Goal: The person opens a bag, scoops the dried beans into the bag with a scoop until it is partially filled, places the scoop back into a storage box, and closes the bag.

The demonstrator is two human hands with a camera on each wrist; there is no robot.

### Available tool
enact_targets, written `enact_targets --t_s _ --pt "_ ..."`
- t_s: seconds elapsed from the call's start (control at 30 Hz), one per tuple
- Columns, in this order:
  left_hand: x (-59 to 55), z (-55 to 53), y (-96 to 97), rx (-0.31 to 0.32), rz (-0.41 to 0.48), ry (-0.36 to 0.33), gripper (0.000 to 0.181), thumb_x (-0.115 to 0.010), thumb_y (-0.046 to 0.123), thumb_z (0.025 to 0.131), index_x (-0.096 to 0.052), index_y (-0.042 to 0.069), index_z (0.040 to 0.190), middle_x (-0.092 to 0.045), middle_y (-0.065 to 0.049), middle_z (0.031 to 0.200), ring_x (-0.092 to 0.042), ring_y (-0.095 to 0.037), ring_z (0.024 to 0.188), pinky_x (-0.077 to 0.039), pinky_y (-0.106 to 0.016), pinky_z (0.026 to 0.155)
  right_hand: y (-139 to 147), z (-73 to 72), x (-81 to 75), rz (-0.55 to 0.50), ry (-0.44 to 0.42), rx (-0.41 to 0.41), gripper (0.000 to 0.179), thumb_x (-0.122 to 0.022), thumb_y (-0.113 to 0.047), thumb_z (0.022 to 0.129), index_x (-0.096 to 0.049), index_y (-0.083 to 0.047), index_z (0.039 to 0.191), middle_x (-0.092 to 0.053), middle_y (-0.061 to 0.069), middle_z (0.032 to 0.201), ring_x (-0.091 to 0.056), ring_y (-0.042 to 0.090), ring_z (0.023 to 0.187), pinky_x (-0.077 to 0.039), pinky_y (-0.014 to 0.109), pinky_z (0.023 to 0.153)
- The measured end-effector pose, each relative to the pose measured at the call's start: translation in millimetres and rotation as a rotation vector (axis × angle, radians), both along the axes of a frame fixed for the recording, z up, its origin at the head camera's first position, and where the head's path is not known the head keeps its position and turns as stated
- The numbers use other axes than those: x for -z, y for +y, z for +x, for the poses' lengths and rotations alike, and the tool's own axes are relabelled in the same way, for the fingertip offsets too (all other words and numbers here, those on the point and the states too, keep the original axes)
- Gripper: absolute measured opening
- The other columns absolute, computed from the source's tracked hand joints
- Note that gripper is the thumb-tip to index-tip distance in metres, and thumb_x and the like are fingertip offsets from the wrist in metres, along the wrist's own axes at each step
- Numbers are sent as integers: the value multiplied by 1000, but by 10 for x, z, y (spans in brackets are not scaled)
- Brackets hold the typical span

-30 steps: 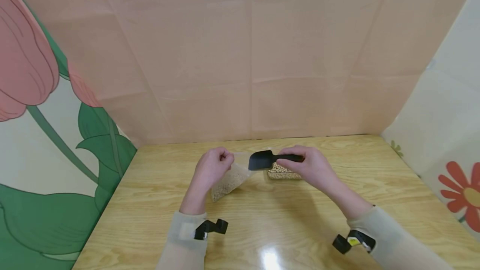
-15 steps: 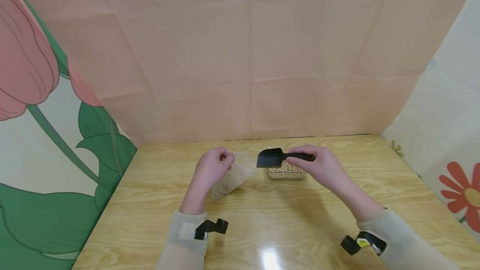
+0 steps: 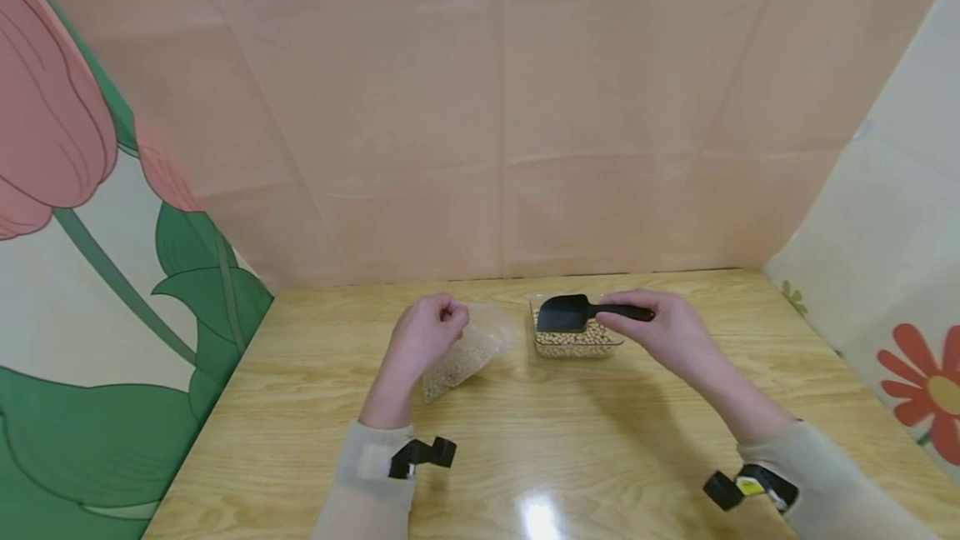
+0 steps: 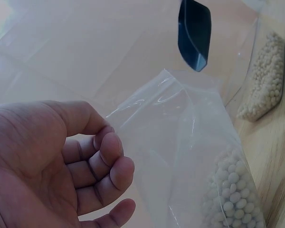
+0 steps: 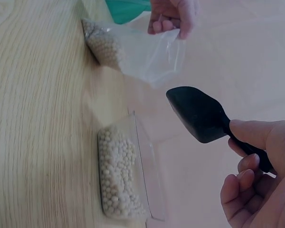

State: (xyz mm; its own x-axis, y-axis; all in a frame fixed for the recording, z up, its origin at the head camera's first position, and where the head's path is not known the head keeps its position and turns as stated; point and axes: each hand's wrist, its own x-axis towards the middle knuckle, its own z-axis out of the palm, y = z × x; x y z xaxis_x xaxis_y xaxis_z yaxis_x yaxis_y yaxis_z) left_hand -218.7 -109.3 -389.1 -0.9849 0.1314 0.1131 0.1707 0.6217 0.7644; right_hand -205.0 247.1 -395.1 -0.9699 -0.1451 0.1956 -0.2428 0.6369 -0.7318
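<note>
My left hand [image 3: 429, 332] pinches the top edge of a clear plastic bag [image 4: 180, 118], whose lower part holds pale round beans [image 4: 233, 190]. The bag hangs slanted, its bottom corner low over the table. In my right hand [image 3: 660, 327] is the handle of a black scoop [image 3: 564, 314], gripped between thumb and fingers. Its blade hovers above a clear rectangular container [image 3: 573, 351] partly filled with the same kind of pale beans [image 5: 116, 175]. From the right wrist view, no beans show on the scoop, which is apart from both bag and container.
The wood-grain table [image 3: 315, 440] stretches around the bag and container. A pink cloth backdrop [image 3: 495, 123] rises behind its far edge. Flower-printed panels stand at the left [image 3: 105, 290] and right [image 3: 892, 257].
My right hand has carried the scoop rightward, from beside the bag's mouth to above the container. The left hand and the bag have stayed almost still.
</note>
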Motion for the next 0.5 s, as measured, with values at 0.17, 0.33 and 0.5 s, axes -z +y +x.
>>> enact_targets --t_s 0.17,0.33,0.5 --pt "7 -10 5 -1 -6 2 27 -58 23 112 -76 8 99 -69 0 81 -49 -18 59 -43 -35 58 90 -33 34 28 4 18 43 -81 -48 101 -82 -19 133 -74 12 138 -70 27 112 -55 36 82" --pt "-3 -2 3 -2 -3 -1 27 -58 23 112 -76 7 100 -70 0 81 -48 -17 59 -43 -35 58 172 -65 59 46 -10 32 45 -80 -48 102 -81 -16 134 -74 14 140 -70 30 114 -55 39 84" --pt "-10 11 -4 4 1 4 27 -58 22 112 -76 6 101 -70 0 82 -48 -17 58 -43 -35 57 255 -116 95 58 -27 44 48 -79 -50 102 -80 -15 135 -72 17 142 -70 29 112 -54 38 81"
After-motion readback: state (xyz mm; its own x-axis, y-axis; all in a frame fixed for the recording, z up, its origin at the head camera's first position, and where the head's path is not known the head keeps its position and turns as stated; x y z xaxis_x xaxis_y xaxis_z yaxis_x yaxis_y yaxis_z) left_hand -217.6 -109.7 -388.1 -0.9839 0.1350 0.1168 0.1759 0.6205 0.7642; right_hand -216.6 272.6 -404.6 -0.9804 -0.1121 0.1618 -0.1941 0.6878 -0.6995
